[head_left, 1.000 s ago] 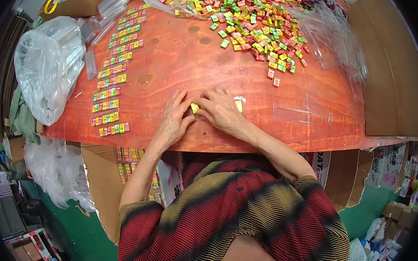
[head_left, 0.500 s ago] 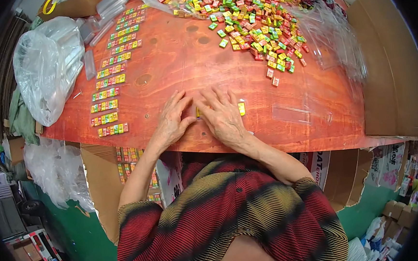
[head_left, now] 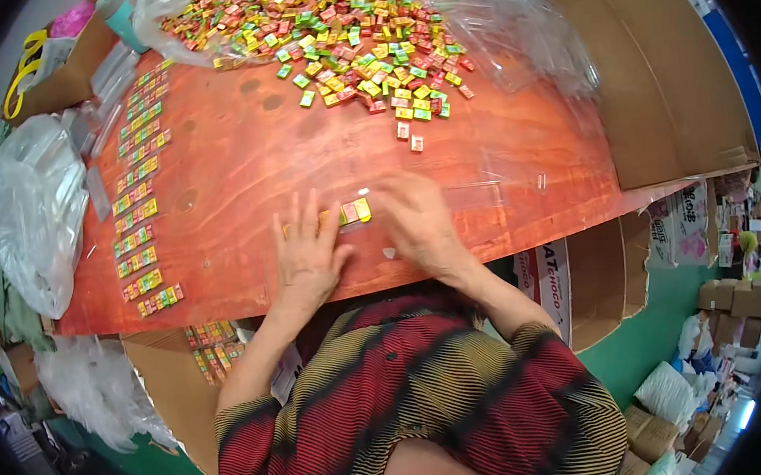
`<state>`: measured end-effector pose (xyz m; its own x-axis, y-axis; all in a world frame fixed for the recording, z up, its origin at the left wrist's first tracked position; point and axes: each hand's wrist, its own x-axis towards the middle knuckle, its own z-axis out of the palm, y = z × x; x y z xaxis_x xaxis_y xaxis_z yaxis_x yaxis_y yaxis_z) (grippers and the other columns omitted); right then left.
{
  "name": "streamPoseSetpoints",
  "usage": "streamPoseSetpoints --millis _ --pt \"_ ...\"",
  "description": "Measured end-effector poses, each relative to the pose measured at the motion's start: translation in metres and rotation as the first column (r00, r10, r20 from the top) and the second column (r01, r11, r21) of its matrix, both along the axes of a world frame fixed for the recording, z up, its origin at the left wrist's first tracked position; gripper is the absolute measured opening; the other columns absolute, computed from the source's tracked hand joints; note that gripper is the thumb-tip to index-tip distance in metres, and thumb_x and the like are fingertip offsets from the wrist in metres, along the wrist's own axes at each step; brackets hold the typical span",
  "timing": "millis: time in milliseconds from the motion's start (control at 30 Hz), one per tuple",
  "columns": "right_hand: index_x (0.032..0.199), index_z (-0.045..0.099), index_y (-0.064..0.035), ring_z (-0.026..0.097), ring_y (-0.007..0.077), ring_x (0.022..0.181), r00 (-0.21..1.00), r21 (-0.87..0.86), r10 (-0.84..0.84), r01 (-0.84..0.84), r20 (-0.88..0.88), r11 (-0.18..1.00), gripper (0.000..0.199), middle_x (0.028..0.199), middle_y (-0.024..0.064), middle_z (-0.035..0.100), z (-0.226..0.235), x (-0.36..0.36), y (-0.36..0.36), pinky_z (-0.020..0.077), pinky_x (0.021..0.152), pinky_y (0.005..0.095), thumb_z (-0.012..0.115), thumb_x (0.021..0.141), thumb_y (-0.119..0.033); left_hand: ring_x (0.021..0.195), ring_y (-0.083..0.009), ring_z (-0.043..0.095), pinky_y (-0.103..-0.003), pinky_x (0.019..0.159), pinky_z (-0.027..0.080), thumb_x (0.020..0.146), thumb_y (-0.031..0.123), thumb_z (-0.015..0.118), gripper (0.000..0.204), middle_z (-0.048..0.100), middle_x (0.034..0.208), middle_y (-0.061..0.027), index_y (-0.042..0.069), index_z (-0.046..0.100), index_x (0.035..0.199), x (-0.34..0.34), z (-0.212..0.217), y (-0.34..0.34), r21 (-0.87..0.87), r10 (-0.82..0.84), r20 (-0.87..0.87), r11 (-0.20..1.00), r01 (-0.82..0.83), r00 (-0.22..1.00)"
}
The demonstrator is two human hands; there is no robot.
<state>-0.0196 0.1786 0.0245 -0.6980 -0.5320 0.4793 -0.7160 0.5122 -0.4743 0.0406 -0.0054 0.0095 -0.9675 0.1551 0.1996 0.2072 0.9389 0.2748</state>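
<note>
A row of small yellow and red boxes lies on the red wooden table, apparently in a clear plastic tray. My left hand rests flat over its left part, fingers spread, hiding that stretch. Just past the row's right end is my right hand, its fingers apart and slightly blurred, with nothing visible in them. Beyond both hands spreads a big heap of little red, yellow and green boxes. Along the left side run several finished-looking rows of the same boxes.
A clear plastic bag bulges at the table's left edge. Clear plastic trays lie at the far right, beside a tall cardboard box. Below the front edge, an open carton has packed rows of boxes near it.
The view has shifted, so the table appears farther left. My left hand has come over the row's left part, while my right hand has moved off it to the right end.
</note>
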Motion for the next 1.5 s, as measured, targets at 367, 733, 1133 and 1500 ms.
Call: streamPoseSetpoints --millis 367,733,1133,1500 --pt "0.107 0.054 -0.0040 0.049 0.0309 0.093 0.964 0.166 -0.247 0.230 0.094 0.959 0.035 0.105 0.0130 0.052 -0.035 0.017 0.013 0.0394 0.077 0.0403 0.058 0.072 -0.007 0.128 -0.0348 0.024 -0.056 0.101 0.016 0.076 0.033 0.059 0.059 0.031 0.136 -0.0152 0.010 0.041 0.128 -0.006 -0.004 -0.061 -0.182 0.004 0.133 0.983 0.020 0.991" --pt "0.105 0.053 -0.0039 0.053 0.0297 0.087 0.941 0.190 -0.333 0.316 0.067 0.930 0.030 0.098 0.0137 0.054 -0.012 -0.027 0.019 0.0443 0.071 0.0396 0.057 0.075 -0.011 0.121 -0.0342 0.034 -0.056 0.096 0.025 0.073 0.033 0.063 0.055 0.042 0.125 -0.0170 0.007 0.048 0.118 0.002 0.005 0.023 -0.028 -0.186 -0.049 0.982 0.185 0.981" --pt "0.093 0.055 -0.0046 0.052 0.0301 0.070 0.897 0.186 -0.414 0.438 -0.155 0.879 0.020 0.080 0.0136 0.053 -0.029 -0.099 -0.006 0.0437 0.057 0.0411 0.052 0.073 -0.008 0.115 -0.0372 0.039 -0.052 0.095 0.030 0.078 0.013 0.058 0.028 0.041 0.127 -0.0167 0.008 0.058 0.106 -0.038 -0.011 -0.005 0.175 -0.188 -0.114 0.963 0.206 0.975" --pt "0.107 0.055 -0.0090 0.053 0.0282 0.085 0.987 0.220 -0.097 0.123 -0.125 0.968 0.031 0.096 0.0081 0.056 -0.045 -0.100 -0.025 0.0391 0.071 0.0400 0.051 0.076 -0.011 0.117 -0.0368 0.038 -0.045 0.092 0.036 0.078 0.009 0.054 0.039 0.046 0.120 -0.0170 0.006 0.049 0.117 -0.125 -0.016 0.016 0.050 -0.078 -0.133 0.995 0.085 0.988"
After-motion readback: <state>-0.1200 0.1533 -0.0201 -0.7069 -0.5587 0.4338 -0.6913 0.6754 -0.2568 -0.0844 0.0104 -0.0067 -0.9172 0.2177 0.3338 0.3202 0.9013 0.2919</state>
